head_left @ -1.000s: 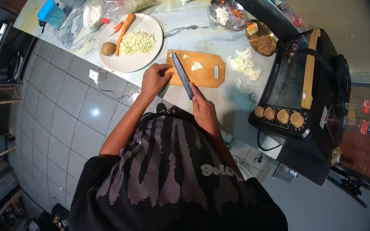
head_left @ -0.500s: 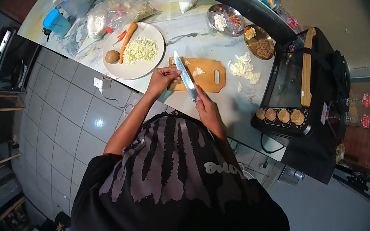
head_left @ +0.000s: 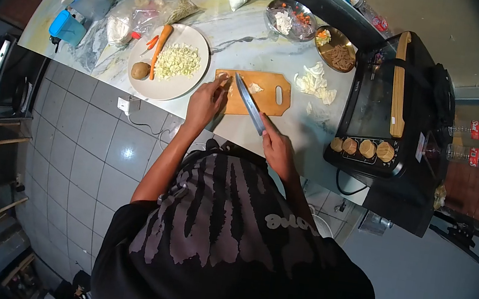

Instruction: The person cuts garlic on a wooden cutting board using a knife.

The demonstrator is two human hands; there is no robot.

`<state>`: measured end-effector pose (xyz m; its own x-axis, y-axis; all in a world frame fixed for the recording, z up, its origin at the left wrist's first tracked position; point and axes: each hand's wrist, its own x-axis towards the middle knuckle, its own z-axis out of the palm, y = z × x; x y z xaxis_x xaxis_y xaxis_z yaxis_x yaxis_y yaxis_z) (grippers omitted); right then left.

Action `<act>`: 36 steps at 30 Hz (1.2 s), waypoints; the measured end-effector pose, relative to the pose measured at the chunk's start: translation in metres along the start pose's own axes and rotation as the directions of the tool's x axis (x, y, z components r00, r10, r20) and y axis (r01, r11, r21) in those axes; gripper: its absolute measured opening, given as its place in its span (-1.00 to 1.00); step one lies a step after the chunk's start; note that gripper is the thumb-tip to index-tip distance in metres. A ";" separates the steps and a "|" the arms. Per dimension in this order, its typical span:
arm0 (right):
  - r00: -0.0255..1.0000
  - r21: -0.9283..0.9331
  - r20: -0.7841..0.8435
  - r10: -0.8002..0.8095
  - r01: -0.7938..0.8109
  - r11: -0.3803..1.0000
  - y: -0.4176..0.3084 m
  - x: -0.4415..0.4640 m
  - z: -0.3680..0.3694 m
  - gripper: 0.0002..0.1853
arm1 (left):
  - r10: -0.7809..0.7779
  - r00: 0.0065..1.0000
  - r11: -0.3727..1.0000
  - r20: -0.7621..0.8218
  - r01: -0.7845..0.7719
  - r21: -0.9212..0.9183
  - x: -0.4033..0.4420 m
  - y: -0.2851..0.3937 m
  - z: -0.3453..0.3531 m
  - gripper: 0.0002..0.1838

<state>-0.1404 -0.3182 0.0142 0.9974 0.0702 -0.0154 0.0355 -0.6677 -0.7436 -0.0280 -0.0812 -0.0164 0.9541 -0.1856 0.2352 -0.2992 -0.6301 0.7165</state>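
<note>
Here in the head view, near the middle of the frame, the right hand (head_left: 277, 146) is wrapped round the handle of a long, steel-bladed kitchen knife (head_left: 250, 102), tip pointing up and left over a flat, light-brown wooden cutting board (head_left: 265, 106). And there's the left hand (head_left: 205, 101), fingers bent at the board's left end, near the blade; whether it pinches anything, I can't tell from here. Small white pieces (head_left: 255, 88) lie on the board, right of the knife. Over to the upper left, on the marbled white counter (head_left: 232, 53), a round cream plate (head_left: 170, 90) carries pale diced bits (head_left: 178, 61), a long orange carrot (head_left: 160, 50) and a round brown vegetable (head_left: 140, 70). Right of the board, thin white peelings (head_left: 316, 83) lie loose; farther right stands a black countertop oven (head_left: 357, 171).
</note>
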 end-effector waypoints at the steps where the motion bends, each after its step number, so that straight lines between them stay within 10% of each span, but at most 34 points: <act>1: 1.000 0.001 0.001 0.002 -0.002 1.000 0.000 -0.002 0.000 -0.44 | -0.001 1.000 1.000 0.002 0.001 0.001 0.000 0.002 -0.001 -0.37; 19: 0.979 0.025 0.153 0.136 -0.141 0.990 -0.007 -0.013 0.034 -0.38 | -0.144 0.989 0.986 0.034 0.146 -0.082 0.008 0.010 0.012 -0.61; 27: 0.981 0.307 0.189 0.039 -0.097 0.947 -0.012 0.023 0.061 -0.40 | -0.131 0.991 0.990 -0.031 0.129 -0.052 0.018 -0.018 -0.014 -0.76; 31: 0.943 0.359 -0.052 -0.327 0.323 0.875 -0.033 0.073 0.080 -0.42 | -0.028 0.973 0.980 -0.231 0.073 0.186 0.037 -0.048 -0.057 -0.74; 33: 0.919 0.232 0.394 0.025 -0.126 0.965 -0.068 0.091 0.059 -0.44 | -0.019 0.936 0.965 -0.351 0.109 0.238 0.037 -0.061 -0.077 -0.67; 36: 0.894 0.302 0.449 -0.017 -0.134 0.944 -0.078 0.106 0.062 -0.44 | 0.128 0.957 0.910 -0.262 -0.008 0.415 0.015 -0.065 -0.080 -0.49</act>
<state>-0.0417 -0.2129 0.0290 0.8627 0.4064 -0.3011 -0.1187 -0.4161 -0.9015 0.0045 0.0174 -0.0064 0.8703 -0.0612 0.4887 -0.2739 -0.8848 0.3769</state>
